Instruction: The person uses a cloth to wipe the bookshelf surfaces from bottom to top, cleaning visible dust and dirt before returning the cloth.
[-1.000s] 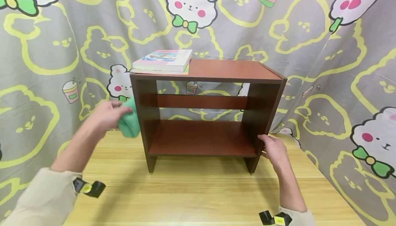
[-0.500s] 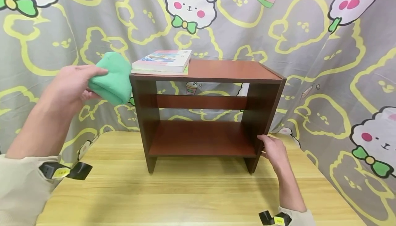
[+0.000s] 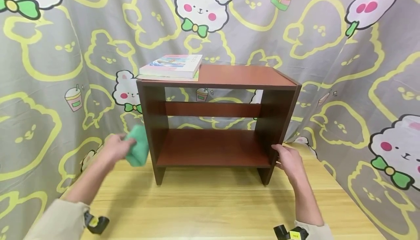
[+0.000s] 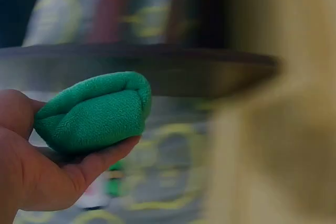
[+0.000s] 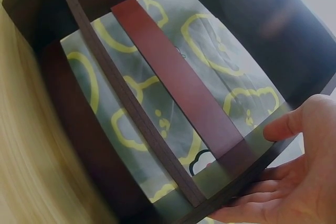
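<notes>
A folded green towel (image 3: pixel 137 147) is in my left hand (image 3: pixel 115 149), which holds it at the outer side of the left panel of a dark brown shelf unit (image 3: pixel 213 147). In the left wrist view the towel (image 4: pixel 97 116) sits between thumb and fingers, close to the panel; whether it touches cannot be told. My right hand (image 3: pixel 291 161) grips the front edge of the right panel, low down. The right wrist view shows that hand (image 5: pixel 294 166) with its thumb on the inner face and its fingers behind the panel.
Two stacked books (image 3: pixel 174 66), a thick one over a thinner one, lie on the left part of the shelf top. The unit stands upright on a light wooden table (image 3: pixel 210 211). A patterned grey curtain (image 3: pixel 108 21) hangs behind and at both sides.
My left hand rose with the towel to the top of the left panel, then came down to a lower point beside it. The right hand has kept its grip in place.
</notes>
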Demonstrator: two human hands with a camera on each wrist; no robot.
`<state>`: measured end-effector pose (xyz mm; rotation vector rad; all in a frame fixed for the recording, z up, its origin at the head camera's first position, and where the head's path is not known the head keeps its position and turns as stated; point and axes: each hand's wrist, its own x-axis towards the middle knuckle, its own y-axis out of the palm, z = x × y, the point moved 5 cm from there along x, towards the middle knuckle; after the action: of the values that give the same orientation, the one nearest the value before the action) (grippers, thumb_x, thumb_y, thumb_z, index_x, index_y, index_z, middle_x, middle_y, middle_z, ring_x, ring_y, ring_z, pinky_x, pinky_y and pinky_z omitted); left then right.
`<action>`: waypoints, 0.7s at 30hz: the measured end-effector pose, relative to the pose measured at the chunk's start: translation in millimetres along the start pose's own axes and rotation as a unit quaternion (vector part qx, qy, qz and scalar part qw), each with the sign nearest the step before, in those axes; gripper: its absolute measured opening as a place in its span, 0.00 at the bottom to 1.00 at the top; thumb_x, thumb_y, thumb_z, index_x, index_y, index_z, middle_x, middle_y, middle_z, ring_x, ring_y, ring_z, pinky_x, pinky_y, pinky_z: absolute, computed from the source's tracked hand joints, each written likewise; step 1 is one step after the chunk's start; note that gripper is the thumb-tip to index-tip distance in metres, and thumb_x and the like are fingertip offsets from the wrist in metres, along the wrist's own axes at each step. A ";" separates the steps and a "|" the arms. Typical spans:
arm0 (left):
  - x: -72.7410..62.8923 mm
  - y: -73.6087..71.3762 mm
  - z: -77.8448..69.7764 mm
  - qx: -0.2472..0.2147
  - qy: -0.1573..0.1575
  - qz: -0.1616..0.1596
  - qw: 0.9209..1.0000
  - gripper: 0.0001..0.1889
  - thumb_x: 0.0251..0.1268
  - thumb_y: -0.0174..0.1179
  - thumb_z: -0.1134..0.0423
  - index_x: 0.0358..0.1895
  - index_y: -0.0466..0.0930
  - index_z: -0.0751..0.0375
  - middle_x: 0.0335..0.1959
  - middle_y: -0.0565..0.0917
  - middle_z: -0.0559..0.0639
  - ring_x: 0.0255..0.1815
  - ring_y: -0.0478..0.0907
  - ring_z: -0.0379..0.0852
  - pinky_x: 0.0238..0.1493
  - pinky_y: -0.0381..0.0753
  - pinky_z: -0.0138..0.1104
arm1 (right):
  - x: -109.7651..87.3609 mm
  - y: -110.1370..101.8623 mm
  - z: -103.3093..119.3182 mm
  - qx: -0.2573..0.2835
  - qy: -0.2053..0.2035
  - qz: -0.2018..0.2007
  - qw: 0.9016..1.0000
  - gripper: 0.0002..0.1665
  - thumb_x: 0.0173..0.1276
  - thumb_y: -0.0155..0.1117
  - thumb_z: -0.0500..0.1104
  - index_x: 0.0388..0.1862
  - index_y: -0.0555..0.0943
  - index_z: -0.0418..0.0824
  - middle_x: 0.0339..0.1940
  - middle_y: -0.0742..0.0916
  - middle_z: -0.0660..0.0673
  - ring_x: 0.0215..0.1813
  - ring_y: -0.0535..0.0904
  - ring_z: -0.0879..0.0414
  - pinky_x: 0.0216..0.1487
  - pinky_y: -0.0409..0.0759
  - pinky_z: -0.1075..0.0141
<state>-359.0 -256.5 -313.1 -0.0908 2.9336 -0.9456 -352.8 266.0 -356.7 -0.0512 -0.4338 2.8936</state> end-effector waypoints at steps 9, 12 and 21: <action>9.6 78.7 76.5 -0.019 -0.036 -0.003 0.999 0.27 0.75 0.47 0.62 0.70 0.65 0.78 0.40 0.84 0.64 0.41 0.83 0.53 0.48 0.81 0.47 | 0.3 3.3 -1.6 -0.007 -0.002 0.006 1.000 0.36 0.77 0.50 0.56 0.68 0.73 0.28 0.67 0.78 0.30 0.63 0.80 0.45 0.56 0.84 0.62; 11.2 84.1 78.9 -0.032 -0.041 0.004 0.999 0.26 0.76 0.46 0.63 0.69 0.66 0.78 0.37 0.84 0.62 0.37 0.84 0.50 0.43 0.82 0.42 | -0.7 2.5 -1.2 -0.012 -0.001 0.003 1.000 0.36 0.77 0.50 0.56 0.69 0.73 0.29 0.67 0.78 0.31 0.63 0.80 0.47 0.56 0.84 0.62; 5.7 43.0 27.0 -0.062 -0.002 0.020 0.998 0.29 0.76 0.51 0.63 0.70 0.62 0.83 0.35 0.87 0.60 0.34 0.86 0.49 0.48 0.85 0.44 | -0.8 1.9 1.5 -0.018 -0.001 -0.001 1.000 0.36 0.77 0.49 0.57 0.68 0.74 0.30 0.67 0.79 0.32 0.62 0.81 0.49 0.56 0.84 0.64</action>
<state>-364.4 -237.8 -360.4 -0.0395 2.9759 -0.7556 -352.5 263.6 -355.7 -0.0532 -0.4856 2.8850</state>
